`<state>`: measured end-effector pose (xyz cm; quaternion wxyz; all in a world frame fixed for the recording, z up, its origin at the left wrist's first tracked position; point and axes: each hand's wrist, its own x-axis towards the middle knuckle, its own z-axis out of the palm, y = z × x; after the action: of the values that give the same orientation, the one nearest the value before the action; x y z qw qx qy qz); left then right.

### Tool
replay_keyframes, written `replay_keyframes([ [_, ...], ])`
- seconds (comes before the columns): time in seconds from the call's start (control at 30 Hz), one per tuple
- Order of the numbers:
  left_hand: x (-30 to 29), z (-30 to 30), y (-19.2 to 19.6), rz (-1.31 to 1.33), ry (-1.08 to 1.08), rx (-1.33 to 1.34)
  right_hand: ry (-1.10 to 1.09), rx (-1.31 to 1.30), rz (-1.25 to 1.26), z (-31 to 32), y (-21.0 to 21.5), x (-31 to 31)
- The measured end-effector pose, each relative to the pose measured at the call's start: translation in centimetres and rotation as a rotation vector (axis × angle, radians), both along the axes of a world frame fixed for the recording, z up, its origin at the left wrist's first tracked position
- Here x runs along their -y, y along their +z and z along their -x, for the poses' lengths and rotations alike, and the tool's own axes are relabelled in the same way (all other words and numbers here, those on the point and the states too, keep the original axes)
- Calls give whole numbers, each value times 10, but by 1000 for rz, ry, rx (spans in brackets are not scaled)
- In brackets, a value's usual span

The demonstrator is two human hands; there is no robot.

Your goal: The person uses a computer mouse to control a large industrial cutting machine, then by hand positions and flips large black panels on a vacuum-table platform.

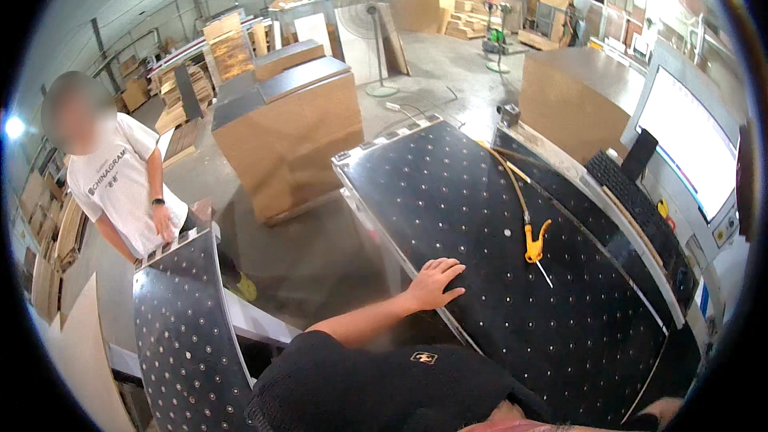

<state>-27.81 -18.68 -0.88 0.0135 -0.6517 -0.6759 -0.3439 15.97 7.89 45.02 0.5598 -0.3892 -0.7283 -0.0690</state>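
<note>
My left hand [436,283] lies flat near the left edge of a black table [472,216] dotted with small ball-like studs. Its fingers are stretched out and nothing is in them. At the lower right rim of the picture, only a blurred bit of my right hand [664,410] shows beside the table; its fingers cannot be made out. A yellow air blow gun [534,245] with a thin metal nozzle rests on the table, right of my left hand and apart from it. Its hose [512,172] runs off toward the table's far side.
On the left, a person in a white shirt [120,180] stands at a second studded table [180,328]. Large stacks of brown boards [296,140] [572,96] stand beyond. A monitor [688,140] and black keyboard [620,180] are at the right. A pedestal fan [376,48] stands farther back.
</note>
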Motion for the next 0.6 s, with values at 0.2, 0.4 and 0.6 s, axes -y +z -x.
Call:
replay_keyframes([
  [0.2, 0, 22, -10, -102, 52, -56, 310, -5, -185, 206, 108, 24],
  [0.4, 19, 31, -20, -177, 104, -62, 609, 156, -242, 488, 169, 105],
  [0.6, 25, 24, -29, -138, 169, -78, 810, 736, -413, 616, 69, 249],
])
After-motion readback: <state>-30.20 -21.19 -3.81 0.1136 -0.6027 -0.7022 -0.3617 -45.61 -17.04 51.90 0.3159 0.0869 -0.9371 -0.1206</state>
